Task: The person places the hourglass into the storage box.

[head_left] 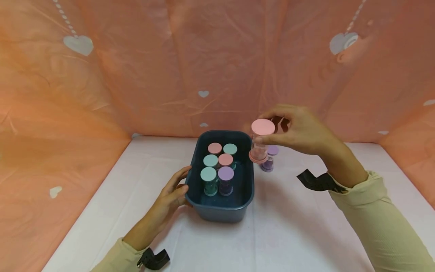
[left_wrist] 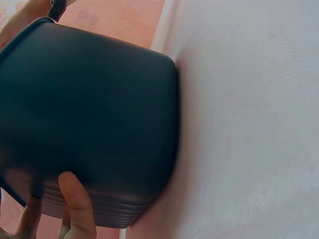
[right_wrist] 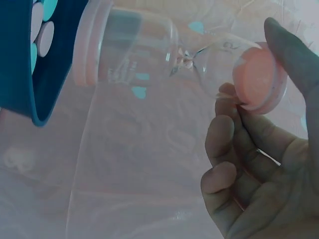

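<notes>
My right hand (head_left: 300,130) pinches a pink-capped sand timer (head_left: 263,127) by its upper cap, thumb on one side and fingers on the other. The timer hangs upright beside the right rim of a dark blue bin (head_left: 221,214). In the right wrist view its clear glass waist (right_wrist: 185,59) shows between the two pink caps. My left hand (head_left: 170,194) rests against the bin's left side, and the left wrist view shows its fingers (left_wrist: 77,199) extended along the outer wall. Inside the bin stand several sand timers, with teal caps (head_left: 208,174), pink caps (head_left: 225,159) and a purple cap (head_left: 225,173).
A purple sand timer (head_left: 267,164) stands on the white tabletop (head_left: 289,226) right of the bin, partly behind the held timer. Orange sheeting (head_left: 221,56) with white hearts encloses the back and sides. Black straps circle both wrists.
</notes>
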